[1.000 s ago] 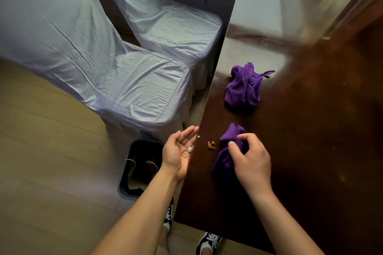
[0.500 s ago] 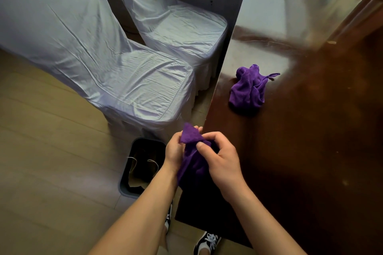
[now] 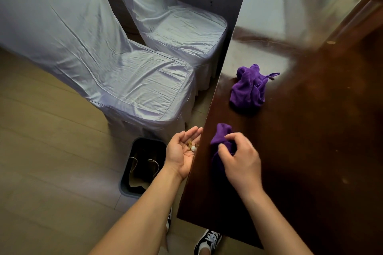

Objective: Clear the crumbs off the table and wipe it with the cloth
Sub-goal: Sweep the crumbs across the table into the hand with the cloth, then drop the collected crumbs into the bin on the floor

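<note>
No brand, label or legible writing appears on anything in view. My left hand [image 3: 182,151] is spread palm-up just off the edge of the dark glossy worktop [image 3: 310,130], cupping a few crumbs [image 3: 191,146], tan and white, in the palm. My right hand [image 3: 241,159] rests on the worktop near that edge, fingers pinching a bunched purple cloth [image 3: 221,136]. A second purple cloth [image 3: 248,89] lies crumpled farther along the worktop, apart from both hands. Half a second ago both hands met at the edge with the cloth pressed against my left palm; now they are separated and the crumbs are exposed. A black bin [image 3: 143,165] stands on the floor below my left hand, beside a covered chair [image 3: 134,85].
</note>
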